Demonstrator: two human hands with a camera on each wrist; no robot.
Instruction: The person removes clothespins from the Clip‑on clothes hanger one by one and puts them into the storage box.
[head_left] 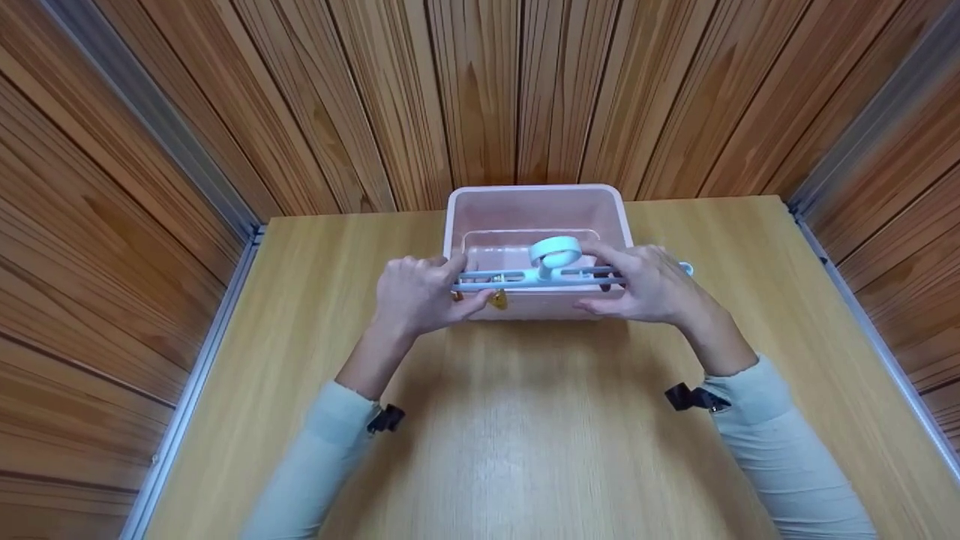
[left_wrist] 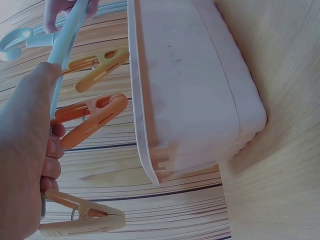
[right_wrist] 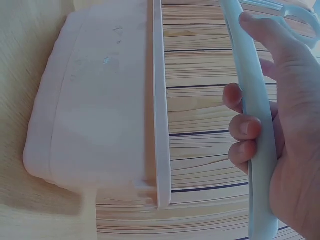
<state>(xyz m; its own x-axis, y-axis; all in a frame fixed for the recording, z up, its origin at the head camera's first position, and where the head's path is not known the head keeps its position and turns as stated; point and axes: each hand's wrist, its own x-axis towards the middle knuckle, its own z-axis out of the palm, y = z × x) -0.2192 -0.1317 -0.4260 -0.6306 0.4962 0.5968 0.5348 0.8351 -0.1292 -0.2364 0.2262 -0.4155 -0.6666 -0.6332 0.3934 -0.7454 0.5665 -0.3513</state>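
A light blue clip hanger [head_left: 551,279] with a round hook [head_left: 556,246] is held level by both hands, above the near side of a pale pink plastic bin [head_left: 536,206]. My left hand [head_left: 416,294] grips its left end, fingers curled round the bar. At the other end my right hand [head_left: 649,285] holds the bar [right_wrist: 260,115] with its fingers wrapped about it. From the left part hang a yellow clothespin [left_wrist: 102,70], an orange clothespin [left_wrist: 92,120] and a beige clothespin [left_wrist: 90,215]. The hands partly hide the hanger's ends.
The bin stands on a light wooden table [head_left: 502,442], close to a wood-panelled wall [head_left: 480,97] at the back. Panelled walls with grey metal rails [head_left: 195,375] border the left and right sides. Both wrists carry small black mounts [head_left: 386,418].
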